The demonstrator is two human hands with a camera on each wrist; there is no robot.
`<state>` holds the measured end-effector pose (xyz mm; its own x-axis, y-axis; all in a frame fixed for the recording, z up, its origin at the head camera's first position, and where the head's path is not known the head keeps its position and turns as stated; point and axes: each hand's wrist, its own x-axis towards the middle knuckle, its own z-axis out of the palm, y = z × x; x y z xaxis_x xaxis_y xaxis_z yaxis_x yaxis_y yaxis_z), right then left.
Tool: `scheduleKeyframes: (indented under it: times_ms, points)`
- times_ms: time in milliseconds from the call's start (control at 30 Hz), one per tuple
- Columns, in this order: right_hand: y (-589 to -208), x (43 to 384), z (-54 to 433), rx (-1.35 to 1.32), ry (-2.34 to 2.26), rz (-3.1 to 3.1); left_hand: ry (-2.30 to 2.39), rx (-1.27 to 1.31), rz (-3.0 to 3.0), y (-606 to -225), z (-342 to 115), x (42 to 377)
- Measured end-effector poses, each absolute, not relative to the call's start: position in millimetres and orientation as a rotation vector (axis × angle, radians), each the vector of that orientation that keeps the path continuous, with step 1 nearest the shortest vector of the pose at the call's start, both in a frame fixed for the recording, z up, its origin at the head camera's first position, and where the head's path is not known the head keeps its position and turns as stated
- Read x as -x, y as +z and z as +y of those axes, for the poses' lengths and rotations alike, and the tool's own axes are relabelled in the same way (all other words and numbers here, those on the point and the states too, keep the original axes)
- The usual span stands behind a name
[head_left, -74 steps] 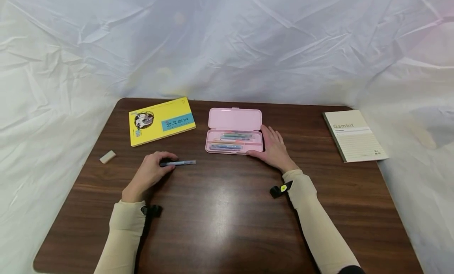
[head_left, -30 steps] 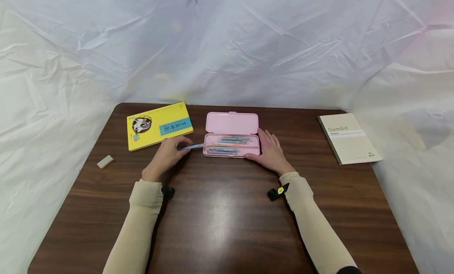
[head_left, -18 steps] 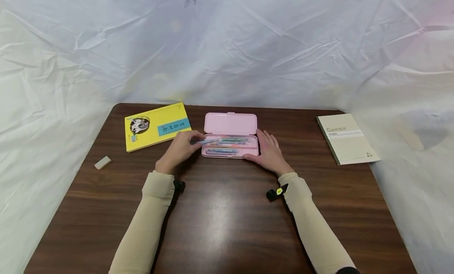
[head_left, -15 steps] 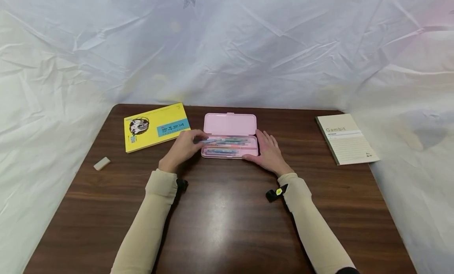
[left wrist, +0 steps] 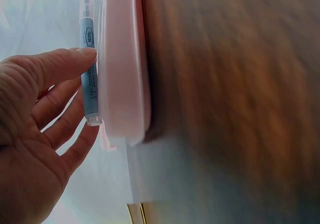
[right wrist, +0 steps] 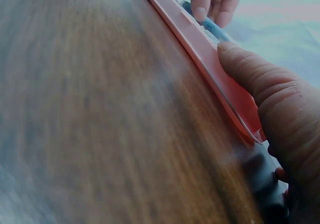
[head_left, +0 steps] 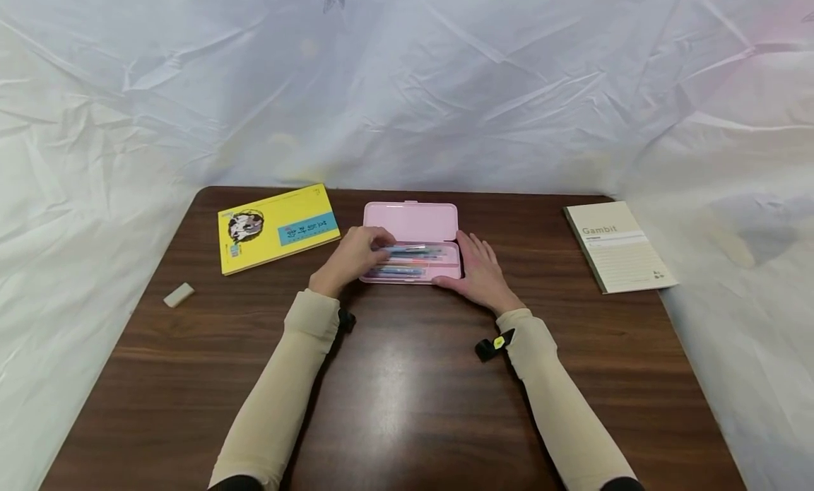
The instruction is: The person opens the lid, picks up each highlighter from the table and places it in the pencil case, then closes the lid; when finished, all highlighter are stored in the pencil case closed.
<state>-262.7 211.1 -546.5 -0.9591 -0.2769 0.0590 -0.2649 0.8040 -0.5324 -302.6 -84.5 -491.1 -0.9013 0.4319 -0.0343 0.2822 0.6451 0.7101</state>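
My left hand [head_left: 353,256] pinches a blue-grey highlighter [left wrist: 89,63] with a clear cap between thumb and fingers. It is over the left end of an open pink pencil case [head_left: 453,273]. In the left wrist view, the highlighter is level with the case's pink wall [left wrist: 122,68]. Several pens [head_left: 400,270] lie inside the case, partly covered by the left hand. My right hand [head_left: 485,275] rests against the case's right end, thumb at the front rim and fingers extended along the side. The right wrist view shows that thumb [right wrist: 250,71] touching the rim.
A yellow book [head_left: 267,226] lies left of the case, near the back edge of the brown table [head_left: 407,392]. Farther left is a white eraser [head_left: 179,295]. At the right edge lies a cream notebook [head_left: 617,247]. White sheeting [head_left: 407,88] hangs behind the table.
My left hand has carried the highlighter from the tabletop, rightward and back, to above the pencil case. The right hand has stayed at the case's right end.
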Motion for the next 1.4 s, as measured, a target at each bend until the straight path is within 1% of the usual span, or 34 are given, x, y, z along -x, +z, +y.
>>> scheduleKeyframes:
  times_ms: [567,900,1400]
  points:
    - [-543,263,212,0.456,-0.884,2.948,0.964,-0.765,2.691,-496,-50,311]
    - [-548,264,213,0.457,-0.850,2.961,0.949,-0.759,2.699,-496,-45,307]
    - [-544,262,212,0.456,-0.864,2.955,1.039,-0.720,2.675,-497,-52,306]
